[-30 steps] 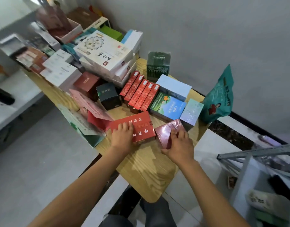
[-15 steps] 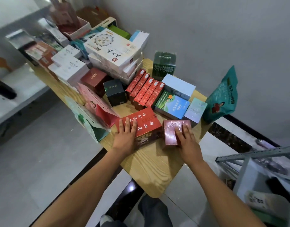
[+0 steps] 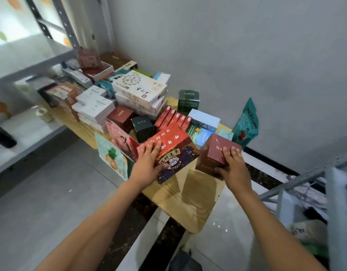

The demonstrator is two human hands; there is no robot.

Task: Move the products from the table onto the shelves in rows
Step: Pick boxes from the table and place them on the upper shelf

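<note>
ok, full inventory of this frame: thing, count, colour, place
red box: 1, red top, dark patterned side, lifted over table's near end
maroon box: 1, dark red, lifted at right
slim cartons: 5, red, row mid-table
black box: 1, mid-table
green box: 1, by wall
teal bag: 1, table's right end
white boxes: stack, far side
table: 1, light wood
shelf frame: grey metal, right
left hand: holds red box
right hand: holds maroon box
</note>
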